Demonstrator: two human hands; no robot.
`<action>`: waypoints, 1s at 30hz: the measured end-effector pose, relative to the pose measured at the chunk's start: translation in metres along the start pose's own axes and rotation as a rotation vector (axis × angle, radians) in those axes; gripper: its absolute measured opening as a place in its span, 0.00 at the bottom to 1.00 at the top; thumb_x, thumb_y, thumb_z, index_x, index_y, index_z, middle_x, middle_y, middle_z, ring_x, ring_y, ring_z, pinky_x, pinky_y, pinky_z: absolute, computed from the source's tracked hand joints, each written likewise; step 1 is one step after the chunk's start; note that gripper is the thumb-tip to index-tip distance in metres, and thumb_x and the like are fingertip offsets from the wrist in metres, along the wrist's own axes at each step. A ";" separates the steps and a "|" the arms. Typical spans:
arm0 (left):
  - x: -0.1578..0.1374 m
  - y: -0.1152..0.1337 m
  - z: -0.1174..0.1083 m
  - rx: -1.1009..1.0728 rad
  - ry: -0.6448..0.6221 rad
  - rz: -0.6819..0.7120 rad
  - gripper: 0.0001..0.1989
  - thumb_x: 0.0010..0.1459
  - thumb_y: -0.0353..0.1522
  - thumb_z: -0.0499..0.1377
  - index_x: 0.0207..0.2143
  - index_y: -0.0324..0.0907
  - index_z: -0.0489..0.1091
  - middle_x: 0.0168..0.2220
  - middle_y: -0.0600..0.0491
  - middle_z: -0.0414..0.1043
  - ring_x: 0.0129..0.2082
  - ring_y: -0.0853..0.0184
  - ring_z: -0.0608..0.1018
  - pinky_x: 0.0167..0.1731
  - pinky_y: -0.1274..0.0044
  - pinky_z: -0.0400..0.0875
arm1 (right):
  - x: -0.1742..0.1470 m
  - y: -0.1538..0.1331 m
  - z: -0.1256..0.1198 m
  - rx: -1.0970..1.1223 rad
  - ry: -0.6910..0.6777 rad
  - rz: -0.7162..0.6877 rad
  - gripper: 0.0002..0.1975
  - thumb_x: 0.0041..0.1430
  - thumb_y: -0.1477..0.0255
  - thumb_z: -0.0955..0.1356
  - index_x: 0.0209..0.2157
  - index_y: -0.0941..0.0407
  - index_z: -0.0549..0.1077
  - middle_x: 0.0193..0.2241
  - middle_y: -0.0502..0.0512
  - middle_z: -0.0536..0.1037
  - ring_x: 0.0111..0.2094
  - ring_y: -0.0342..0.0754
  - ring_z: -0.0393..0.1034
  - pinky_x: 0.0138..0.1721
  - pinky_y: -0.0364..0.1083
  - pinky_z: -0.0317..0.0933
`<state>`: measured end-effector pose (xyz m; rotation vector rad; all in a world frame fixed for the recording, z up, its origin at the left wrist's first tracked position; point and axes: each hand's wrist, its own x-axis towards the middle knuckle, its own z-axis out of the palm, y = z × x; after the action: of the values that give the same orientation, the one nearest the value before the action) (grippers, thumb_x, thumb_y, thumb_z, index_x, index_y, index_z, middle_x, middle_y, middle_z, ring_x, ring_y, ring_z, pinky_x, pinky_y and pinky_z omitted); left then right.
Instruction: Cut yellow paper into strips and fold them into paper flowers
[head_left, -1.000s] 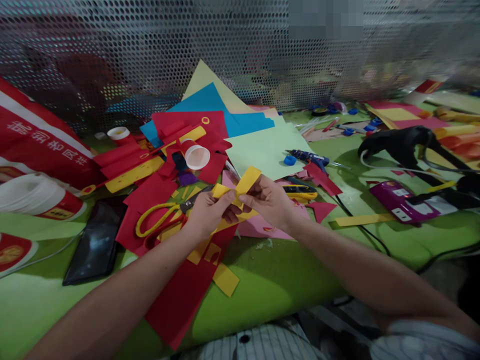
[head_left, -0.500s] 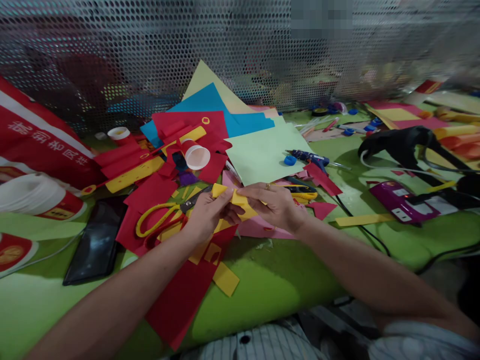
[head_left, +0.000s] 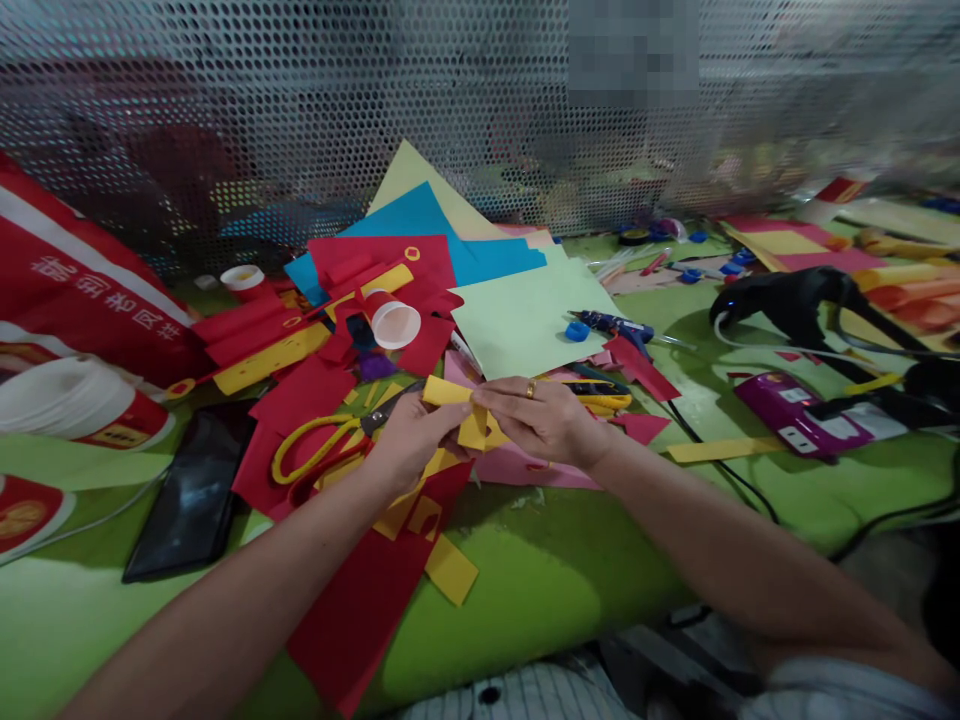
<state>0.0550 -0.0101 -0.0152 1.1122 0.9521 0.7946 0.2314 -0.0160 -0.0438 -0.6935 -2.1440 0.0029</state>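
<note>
Between my two hands is a small folded piece of yellow paper (head_left: 448, 392), held above the cluttered table. My left hand (head_left: 412, 440) pinches its left side with the thumb on top. From the right, my right hand (head_left: 551, 420), with a ring on one finger, grips the other side; its fingertips meet the left thumb. Yellow-and-red-handled scissors (head_left: 315, 447) lie just left of my left hand, blades pointing toward it. Under my hands are yellow scraps, one being a yellow rectangle (head_left: 451, 570), and a long red paper sheet (head_left: 367, 610).
Stacked coloured sheets (head_left: 529, 310) lie behind my hands, with a blue glue gun (head_left: 616, 325) on their right edge. A phone (head_left: 191, 495) and paper cups (head_left: 71, 400) are at left. A purple power strip (head_left: 799, 412) with cables sits right. A perforated metal screen (head_left: 465, 90) stands behind.
The yellow paper has turned in my fingers, so a folded flap now hangs downward between my hands. My right hand has rolled slightly, showing its ring more. The view has shifted a little.
</note>
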 end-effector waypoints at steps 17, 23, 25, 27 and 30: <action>0.004 -0.003 -0.005 0.407 -0.061 0.153 0.12 0.47 0.38 0.58 0.30 0.37 0.71 0.25 0.53 0.72 0.24 0.69 0.73 0.25 0.79 0.67 | 0.012 -0.015 0.006 0.475 0.036 0.803 0.14 0.55 0.62 0.64 0.26 0.58 0.70 0.17 0.48 0.67 0.18 0.38 0.60 0.20 0.40 0.55; 0.002 0.003 -0.004 0.375 -0.101 0.090 0.10 0.47 0.36 0.59 0.24 0.37 0.71 0.21 0.52 0.72 0.19 0.70 0.74 0.22 0.80 0.69 | 0.012 -0.015 0.007 0.602 0.104 0.835 0.10 0.54 0.65 0.65 0.27 0.58 0.69 0.17 0.47 0.66 0.19 0.38 0.61 0.21 0.39 0.57; 0.003 0.004 -0.006 0.390 -0.149 0.081 0.09 0.48 0.35 0.58 0.22 0.37 0.71 0.21 0.52 0.72 0.18 0.71 0.73 0.21 0.81 0.69 | 0.011 -0.012 0.005 0.716 0.044 0.841 0.07 0.52 0.68 0.66 0.31 0.57 0.69 0.23 0.49 0.70 0.21 0.38 0.64 0.22 0.39 0.60; 0.005 0.005 -0.009 0.376 -0.204 0.045 0.07 0.48 0.33 0.58 0.23 0.38 0.71 0.21 0.54 0.72 0.18 0.72 0.73 0.21 0.81 0.69 | 0.011 -0.008 0.003 0.821 -0.031 0.822 0.08 0.51 0.70 0.66 0.35 0.57 0.69 0.30 0.51 0.73 0.26 0.39 0.67 0.25 0.40 0.63; 0.006 0.004 -0.012 0.337 -0.265 -0.018 0.05 0.48 0.31 0.57 0.25 0.39 0.71 0.21 0.56 0.72 0.19 0.72 0.73 0.22 0.81 0.70 | 0.010 -0.005 -0.001 0.842 -0.141 0.787 0.08 0.50 0.73 0.65 0.35 0.56 0.71 0.32 0.53 0.73 0.29 0.40 0.68 0.29 0.41 0.65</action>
<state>0.0463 0.0010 -0.0145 1.4586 0.8875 0.4649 0.2248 -0.0161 -0.0343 -0.9583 -1.6179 1.3105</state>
